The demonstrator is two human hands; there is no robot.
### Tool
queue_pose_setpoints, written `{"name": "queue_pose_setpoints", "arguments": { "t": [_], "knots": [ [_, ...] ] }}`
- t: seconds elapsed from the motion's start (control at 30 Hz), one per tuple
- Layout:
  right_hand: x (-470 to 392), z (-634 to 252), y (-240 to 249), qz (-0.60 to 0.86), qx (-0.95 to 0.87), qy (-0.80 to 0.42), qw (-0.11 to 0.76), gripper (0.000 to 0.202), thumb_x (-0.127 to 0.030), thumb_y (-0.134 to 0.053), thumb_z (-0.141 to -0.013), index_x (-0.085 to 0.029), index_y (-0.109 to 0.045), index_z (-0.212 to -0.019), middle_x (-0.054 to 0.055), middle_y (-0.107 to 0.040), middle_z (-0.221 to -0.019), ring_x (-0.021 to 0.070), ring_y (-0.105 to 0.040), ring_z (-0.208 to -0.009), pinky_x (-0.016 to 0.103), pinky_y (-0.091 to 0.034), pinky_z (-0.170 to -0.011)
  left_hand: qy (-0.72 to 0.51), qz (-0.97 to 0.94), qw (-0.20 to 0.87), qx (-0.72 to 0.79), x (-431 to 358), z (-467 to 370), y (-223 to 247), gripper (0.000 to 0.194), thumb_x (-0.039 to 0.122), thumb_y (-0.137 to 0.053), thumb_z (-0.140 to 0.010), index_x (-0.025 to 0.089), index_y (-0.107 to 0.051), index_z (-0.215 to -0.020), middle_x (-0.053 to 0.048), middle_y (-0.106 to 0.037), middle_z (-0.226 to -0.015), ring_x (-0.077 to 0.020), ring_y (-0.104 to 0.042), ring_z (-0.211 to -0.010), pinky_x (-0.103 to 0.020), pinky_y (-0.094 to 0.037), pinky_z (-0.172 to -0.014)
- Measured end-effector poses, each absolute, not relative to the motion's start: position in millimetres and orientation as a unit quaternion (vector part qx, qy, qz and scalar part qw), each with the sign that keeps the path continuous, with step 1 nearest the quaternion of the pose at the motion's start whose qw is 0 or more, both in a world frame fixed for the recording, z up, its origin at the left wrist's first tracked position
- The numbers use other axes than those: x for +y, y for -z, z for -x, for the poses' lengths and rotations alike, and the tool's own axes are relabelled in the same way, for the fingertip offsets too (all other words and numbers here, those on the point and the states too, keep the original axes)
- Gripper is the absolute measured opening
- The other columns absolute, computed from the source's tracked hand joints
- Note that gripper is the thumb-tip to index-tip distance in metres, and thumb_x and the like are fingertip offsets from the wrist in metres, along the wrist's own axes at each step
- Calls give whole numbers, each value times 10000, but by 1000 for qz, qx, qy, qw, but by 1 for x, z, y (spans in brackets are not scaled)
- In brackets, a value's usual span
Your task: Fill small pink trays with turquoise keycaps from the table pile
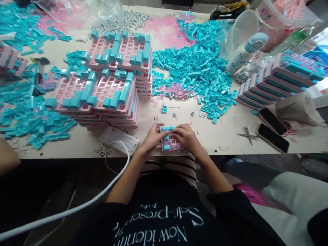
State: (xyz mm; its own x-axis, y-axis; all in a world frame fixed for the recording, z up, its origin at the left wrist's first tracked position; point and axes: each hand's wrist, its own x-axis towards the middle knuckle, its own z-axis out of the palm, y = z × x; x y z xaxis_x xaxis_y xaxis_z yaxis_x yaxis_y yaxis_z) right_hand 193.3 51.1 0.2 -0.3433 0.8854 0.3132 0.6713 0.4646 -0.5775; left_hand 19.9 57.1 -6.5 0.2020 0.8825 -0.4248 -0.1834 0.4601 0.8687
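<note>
A small pink frame with turquoise pieces (167, 147) lies at the table's front edge, between my hands. My left hand (154, 136) grips its left side, thumb over the top face. At its upper right is my right hand (186, 135), fingers bent and pressed onto the frame; whether a small piece is under the fingertips cannot be made out. Just beyond the hands are a loose turquoise piece (164, 109) and two small metallic bits (174, 115). Farther off lies a large heap of turquoise pieces (194, 65), with clear pink bits (179, 90) at its near side.
Stacked pink frames (112, 82) stand at the left, more frames (276, 82) at the right. A white power strip (120, 140) with a cable (102, 196) lies front left. Scissors (248, 136) and two phones (273, 137) are at right. Another person's arm (7, 159) shows far left.
</note>
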Motion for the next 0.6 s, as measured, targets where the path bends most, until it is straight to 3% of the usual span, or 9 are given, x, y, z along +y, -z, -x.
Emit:
{"name": "queue_pose_setpoints", "arguments": {
  "t": [0.2,0.43,0.6],
  "knots": [
    [55,-194,-9,484,-799,-217,285,65,-170,-647,-774,-202,-687,-814,43,-608,-782,172,-557,-787,312,-476,-726,-403,-344,686,498,56,-21,6,547,386,-778,-566,150,-498,-973,-40,-633,-849,-153,-614,-773,-255,-471,-676],
    [55,-199,-4,484,-785,-230,311,104,-165,-634,-779,-210,-693,-852,46,-617,-808,169,-579,-811,303,-486,-738,-403,-334,690,500,57,-25,5,667,468,-792,-493,153,-473,-988,-61,-639,-856,-170,-617,-747,-268,-470,-667],
    [51,-196,1,493,-778,-223,320,112,-167,-639,-769,-215,-692,-856,52,-609,-820,181,-578,-811,308,-493,-730,-406,-343,688,494,56,-27,9,652,470,-789,-506,161,-463,-980,-73,-647,-862,-183,-627,-737,-285,-484,-673]
  ]
}}
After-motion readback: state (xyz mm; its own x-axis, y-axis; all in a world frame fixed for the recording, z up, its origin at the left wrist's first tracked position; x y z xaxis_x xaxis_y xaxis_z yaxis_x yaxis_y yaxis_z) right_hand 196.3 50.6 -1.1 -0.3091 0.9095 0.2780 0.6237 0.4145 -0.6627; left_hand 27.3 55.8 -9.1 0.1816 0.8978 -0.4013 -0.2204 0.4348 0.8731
